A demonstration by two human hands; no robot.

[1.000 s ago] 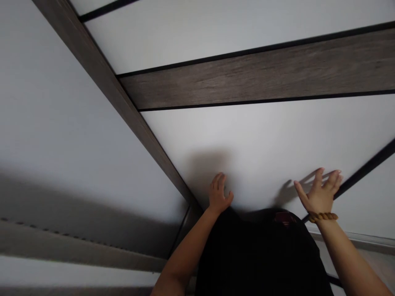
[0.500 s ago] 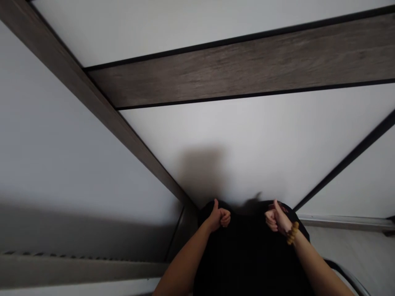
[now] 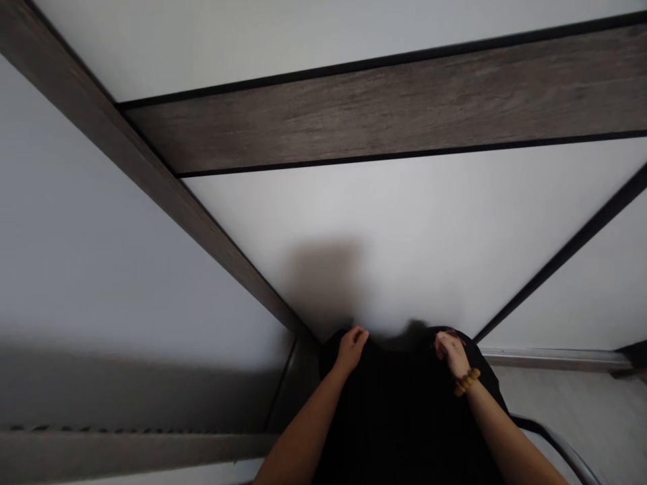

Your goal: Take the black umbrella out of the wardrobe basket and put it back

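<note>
A black garment point(image 3: 404, 417) fills the lower middle of the view, and its upper edge lies close below the camera. My left hand point(image 3: 350, 349) sits at that edge with its fingers curled onto the cloth. My right hand point(image 3: 450, 353) is curled on the cloth as well, a little further right. A braided bead bracelet point(image 3: 467, 382) circles my right wrist. The fingertips are partly hidden against the dark fabric.
Beyond the hands stands a white panelled wall point(image 3: 404, 236) crossed by dark wood-grain strips point(image 3: 384, 114) with black lines. A pale skirting trim point(image 3: 556, 360) and floor point(image 3: 571, 411) show at right. A curved metal rail point(image 3: 556, 448) runs at bottom right.
My hands have dropped from open and raised above the garment, through thumbs-up fists, to fingers curled on its edge. The view has shifted, showing more floor and the metal rail at bottom right.
</note>
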